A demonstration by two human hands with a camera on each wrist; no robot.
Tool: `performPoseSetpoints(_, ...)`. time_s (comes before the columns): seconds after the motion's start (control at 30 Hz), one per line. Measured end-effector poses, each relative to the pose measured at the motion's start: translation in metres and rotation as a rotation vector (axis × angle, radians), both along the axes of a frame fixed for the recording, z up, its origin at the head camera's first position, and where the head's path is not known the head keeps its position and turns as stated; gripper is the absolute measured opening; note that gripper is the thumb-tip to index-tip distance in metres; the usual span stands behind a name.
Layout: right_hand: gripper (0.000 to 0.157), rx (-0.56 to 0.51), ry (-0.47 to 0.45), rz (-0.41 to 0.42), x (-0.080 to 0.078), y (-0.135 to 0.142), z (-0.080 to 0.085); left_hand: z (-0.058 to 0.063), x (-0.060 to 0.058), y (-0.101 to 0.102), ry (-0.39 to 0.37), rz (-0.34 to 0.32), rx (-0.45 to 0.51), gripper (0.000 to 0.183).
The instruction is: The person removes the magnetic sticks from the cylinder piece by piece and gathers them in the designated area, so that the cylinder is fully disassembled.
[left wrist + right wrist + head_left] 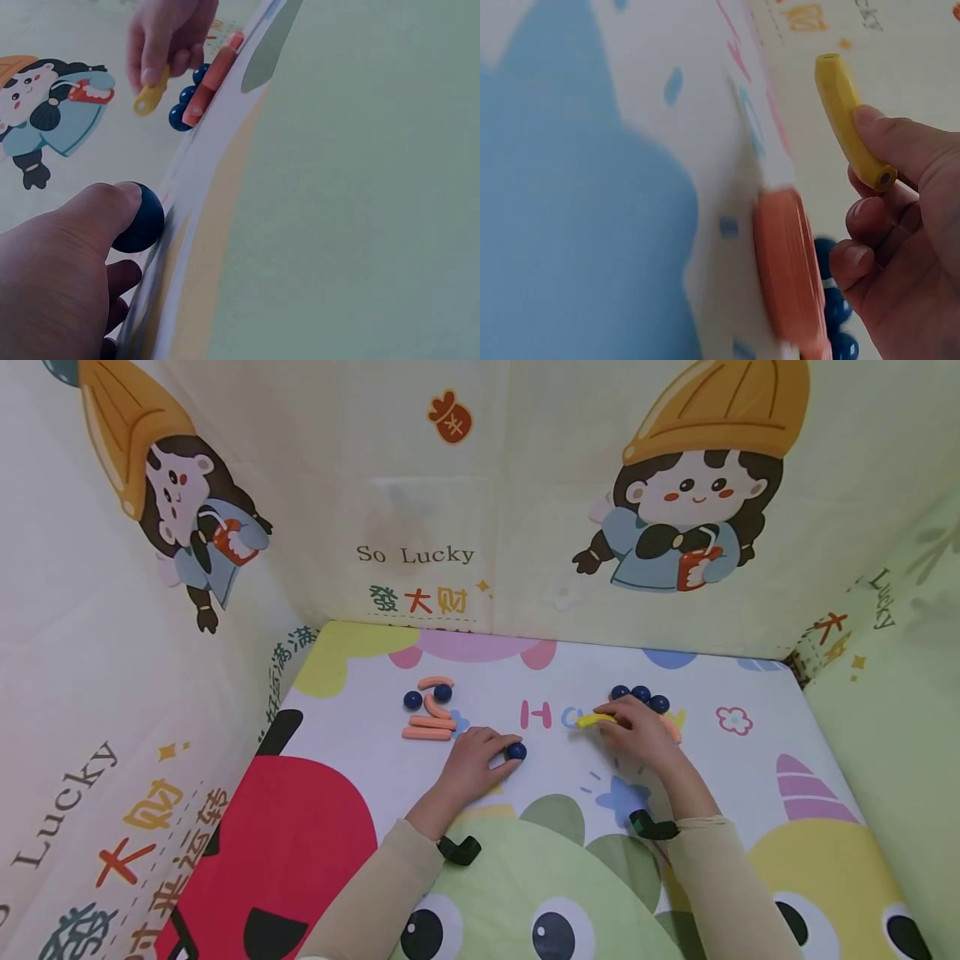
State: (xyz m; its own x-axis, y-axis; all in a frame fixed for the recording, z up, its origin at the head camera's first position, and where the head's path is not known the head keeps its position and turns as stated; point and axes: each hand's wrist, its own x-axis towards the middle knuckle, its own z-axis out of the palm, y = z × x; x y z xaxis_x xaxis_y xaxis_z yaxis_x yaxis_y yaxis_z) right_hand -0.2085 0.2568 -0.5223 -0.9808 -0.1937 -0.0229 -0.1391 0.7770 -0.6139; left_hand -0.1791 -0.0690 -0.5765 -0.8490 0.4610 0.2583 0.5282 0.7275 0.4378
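My left hand (471,767) pinches a dark blue ball (516,751) between thumb and fingers, at the middle of the table. In the left wrist view the thumb lies over this ball (148,225). My right hand (637,731) holds a small yellow toy banana (595,720) above the table, to the right of the left hand. The right wrist view shows the banana (847,124) with the thumb against its side and a dark spot at one end. Just beyond the right hand lie three dark blue balls (641,694) in a row, beside orange sausage-shaped pieces (784,262) partly hidden by that hand.
Left of the hands, several orange sausage-shaped pieces (427,734) and two dark blue balls (412,700) lie in a loose group. A printed cloth wall (540,527) stands at the back and sides. Cartoon figures cover the table mat (360,718).
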Motion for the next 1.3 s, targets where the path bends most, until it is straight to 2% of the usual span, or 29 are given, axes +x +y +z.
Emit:
performPoseSetpoints(0.17,0.037,-0.027,0.009,-0.047,0.015,0.029,-0.004,-0.001,0.0,-0.001,0.003,0.006,-0.01,0.041)
performPoseSetpoints(0.3,0.034,-0.031,-0.001,-0.06,0.025,0.044,-0.009,0.0,0.0,-0.002,-0.005,0.009,-0.002,0.04)
performPoseSetpoints(0.47,0.029,-0.059,-0.017,-0.002,0.035,0.055,-0.015,-0.001,0.0,-0.002,0.001,0.01,0.007,0.04)
performPoseSetpoints(0.67,0.022,-0.082,-0.01,0.006,0.046,0.064,-0.025,-0.003,-0.001,-0.003,0.011,0.011,0.011,0.04)
performPoseSetpoints(0.93,0.021,-0.094,0.04,-0.002,0.046,0.067,-0.034,-0.001,0.0,-0.003,-0.002,0.005,0.004,0.04)
performPoseSetpoints(1.3,0.024,-0.027,0.07,-0.05,0.044,0.061,-0.04,0.0,0.0,-0.003,-0.025,0.006,-0.014,0.041)
